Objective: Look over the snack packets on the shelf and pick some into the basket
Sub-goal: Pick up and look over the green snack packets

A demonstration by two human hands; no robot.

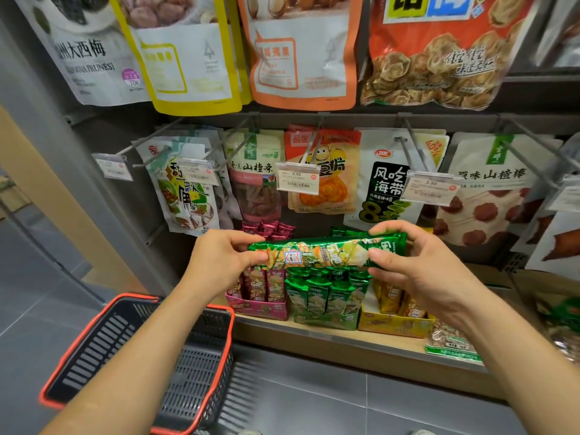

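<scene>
Glossy foil green packet (326, 251); matt slotted plastic basket (103, 346); smooth pale wood shelf (314, 335); metal hooks (411, 146)

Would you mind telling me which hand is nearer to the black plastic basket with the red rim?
Left. The left hand holds the long green snack packet just above the black red-rimmed basket; the right hand holds its other end, farther right.
</scene>
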